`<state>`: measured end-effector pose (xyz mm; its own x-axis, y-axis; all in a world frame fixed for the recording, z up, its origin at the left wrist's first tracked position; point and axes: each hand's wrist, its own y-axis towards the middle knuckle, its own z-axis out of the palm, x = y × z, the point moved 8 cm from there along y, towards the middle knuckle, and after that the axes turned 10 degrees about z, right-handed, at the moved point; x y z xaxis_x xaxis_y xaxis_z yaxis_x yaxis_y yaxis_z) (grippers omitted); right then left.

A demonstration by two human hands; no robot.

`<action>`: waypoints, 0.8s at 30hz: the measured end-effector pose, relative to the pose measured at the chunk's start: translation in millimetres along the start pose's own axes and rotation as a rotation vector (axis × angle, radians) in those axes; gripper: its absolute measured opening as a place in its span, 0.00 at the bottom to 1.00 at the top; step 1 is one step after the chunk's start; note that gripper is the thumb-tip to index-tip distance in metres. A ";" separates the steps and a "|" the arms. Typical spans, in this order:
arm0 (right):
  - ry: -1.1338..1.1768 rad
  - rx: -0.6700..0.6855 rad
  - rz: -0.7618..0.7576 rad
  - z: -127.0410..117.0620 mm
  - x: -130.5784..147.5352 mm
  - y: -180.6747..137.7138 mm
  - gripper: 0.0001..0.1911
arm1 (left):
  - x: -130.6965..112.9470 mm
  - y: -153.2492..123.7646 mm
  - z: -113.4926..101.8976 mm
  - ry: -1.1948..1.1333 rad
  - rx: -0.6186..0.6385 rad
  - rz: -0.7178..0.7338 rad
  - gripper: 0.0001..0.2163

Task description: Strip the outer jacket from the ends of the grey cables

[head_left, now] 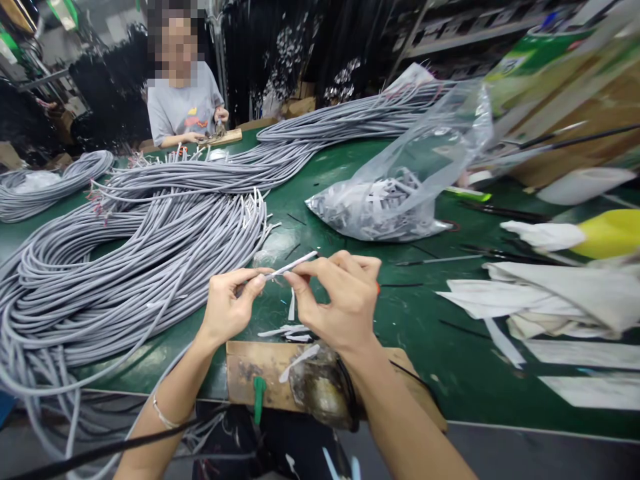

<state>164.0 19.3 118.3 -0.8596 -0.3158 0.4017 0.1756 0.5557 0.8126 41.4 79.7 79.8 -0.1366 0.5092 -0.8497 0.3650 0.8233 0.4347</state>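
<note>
Both my hands are pinched shut on one thin, pale cable end [295, 265], held just above the table. My left hand [231, 308] clamps its near stretch and my right hand [343, 301] nips it between thumb and forefinger a little further along. I judge this to be the stripping or peeling step, since white scraps [290, 331] lie right under the grip and a wooden board [260, 370] sits below my wrists. The next move calls for a firm left-hand anchor and a straight pull away from it, clear of the grey cable bundle [125, 260] on the grip's left.
</note>
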 end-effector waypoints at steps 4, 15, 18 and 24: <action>0.006 0.029 -0.013 1.8 -0.7 0.2 0.09 | 2.8 0.1 2.2 -0.063 0.021 -0.036 0.14; 0.020 -0.002 -0.011 -0.1 -0.1 -0.2 0.08 | 2.2 0.4 2.8 -0.089 0.003 -0.066 0.17; -0.005 0.003 -0.040 0.7 2.3 -1.2 0.08 | 1.6 0.3 2.1 -0.073 -0.007 -0.063 0.16; 0.271 0.175 0.215 17.3 -21.0 -2.5 0.09 | 9.8 -1.0 6.1 -0.186 0.036 -0.118 0.17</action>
<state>173.3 37.9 100.6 -0.6504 -0.3566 0.6707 0.2328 0.7469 0.6229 45.2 82.4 69.2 -0.0096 0.3518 -0.9360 0.3892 0.8636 0.3206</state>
